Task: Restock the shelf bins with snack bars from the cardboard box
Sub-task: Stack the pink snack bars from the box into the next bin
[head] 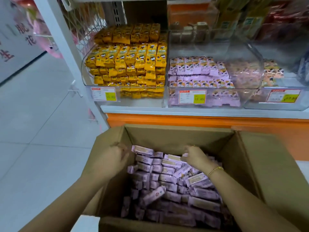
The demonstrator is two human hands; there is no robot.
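Observation:
An open cardboard box [180, 136] stands below the shelf, filled with several purple-wrapped snack bars [168, 180]. My left hand [115, 156] reaches into the box's far left corner, fingers curled around the end of a row of bars. My right hand [195, 156] is on the bars at the far right of the row, fingers bent down onto them; a gold bracelet circles that wrist. Above, a clear bin [205, 97] holds purple bars, partly filled. To its left a clear bin [87, 71] is heaped with yellow bars.
A third clear bin [275, 104] with mixed snacks sits at the right. Price tags [192, 97] hang on the bin fronts. An orange shelf edge [184, 119] runs just behind the box. Tiled floor [41, 131] lies to the left.

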